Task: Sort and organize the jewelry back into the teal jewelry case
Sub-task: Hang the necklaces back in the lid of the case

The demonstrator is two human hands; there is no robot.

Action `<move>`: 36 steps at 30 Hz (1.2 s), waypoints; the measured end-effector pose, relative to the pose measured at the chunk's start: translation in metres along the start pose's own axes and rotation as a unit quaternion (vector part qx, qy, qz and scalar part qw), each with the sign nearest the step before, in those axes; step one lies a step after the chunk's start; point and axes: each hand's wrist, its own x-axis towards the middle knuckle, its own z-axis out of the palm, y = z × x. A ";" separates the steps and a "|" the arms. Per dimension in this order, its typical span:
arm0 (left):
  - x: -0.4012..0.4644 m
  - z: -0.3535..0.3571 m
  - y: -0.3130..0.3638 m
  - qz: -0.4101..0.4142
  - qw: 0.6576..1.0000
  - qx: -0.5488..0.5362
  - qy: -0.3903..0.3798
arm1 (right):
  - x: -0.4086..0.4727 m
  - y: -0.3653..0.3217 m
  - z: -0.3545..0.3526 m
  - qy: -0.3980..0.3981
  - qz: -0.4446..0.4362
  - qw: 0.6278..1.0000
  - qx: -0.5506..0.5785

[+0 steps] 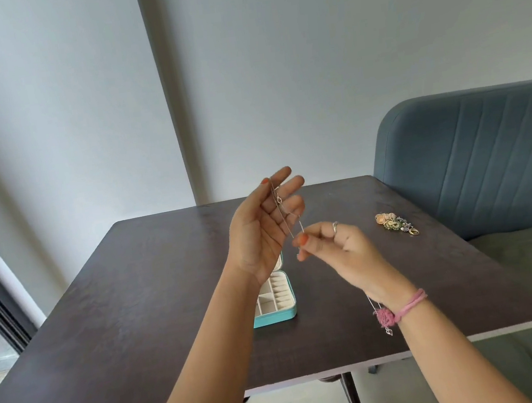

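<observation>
A thin silver chain necklace (pixel 282 213) stretches between both raised hands above the table. My left hand (pixel 263 227) is palm up, fingers spread, pinching the chain's top end between thumb and forefinger. My right hand (pixel 332 243) pinches the chain lower down; the rest trails under the wrist, ending in a small pendant (pixel 389 331). The teal jewelry case (pixel 276 301) lies open on the table beneath my left wrist, its cream compartments showing, partly hidden by my forearm. A pile of gold and coloured jewelry (pixel 395 223) lies at the table's far right.
The dark wooden table (pixel 119 305) has a pale front edge. A blue-grey sofa (pixel 482 156) with a green seat stands against its right side. A plain wall is behind; a dark window frame runs down the left.
</observation>
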 end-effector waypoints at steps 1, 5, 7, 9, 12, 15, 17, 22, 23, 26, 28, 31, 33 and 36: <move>0.000 0.001 0.000 0.008 1.000 -0.005 0.003 | -0.003 0.001 0.004 -0.005 -0.007 1.000 0.002; -0.001 0.002 -0.001 0.033 0.999 0.033 0.013 | -0.010 0.009 0.012 -0.022 -0.038 0.997 -0.062; -0.002 0.000 -0.003 0.047 0.996 0.080 0.016 | -0.010 0.007 0.013 -0.021 -0.057 0.993 -0.097; -0.003 -0.003 -0.004 0.052 0.989 0.137 0.013 | -0.009 -0.001 0.010 -0.020 -0.062 0.995 -0.081; -0.004 -0.008 -0.004 0.024 0.976 0.218 0.011 | -0.003 -0.012 0.003 -0.013 -0.047 0.997 -0.053; -0.005 -0.010 -0.004 -0.017 0.961 0.275 0.015 | 0.004 -0.019 -0.006 -0.007 -0.015 0.999 -0.040; -0.004 -0.010 -0.002 -0.039 0.956 0.292 0.007 | 0.006 -0.023 -0.010 -0.004 0.007 1.000 -0.027; -0.005 -0.005 0.004 -0.099 0.943 0.316 -0.023 | 0.007 -0.026 -0.013 0.020 0.045 0.999 0.005; -0.005 -0.004 0.005 -0.109 0.940 0.322 -0.024 | 0.006 -0.026 -0.012 0.022 0.053 0.998 0.012; -0.003 -0.004 0.004 -0.123 0.937 0.327 -0.022 | 0.005 -0.025 -0.008 0.028 0.069 0.997 0.035; -0.003 -0.004 0.003 -0.124 0.937 0.325 -0.012 | 0.004 -0.024 -0.005 0.033 0.077 0.995 0.057; -0.003 -0.005 0.000 -0.118 0.933 0.339 0.007 | 0.003 -0.023 0.002 0.043 0.082 0.993 0.067; -0.002 -0.007 -0.001 -0.107 0.923 0.368 0.025 | 0.003 -0.020 0.006 0.060 0.082 0.993 0.061; -0.001 -0.010 -0.002 -0.087 0.904 0.417 0.037 | 0.001 -0.017 0.010 0.094 0.077 0.991 0.054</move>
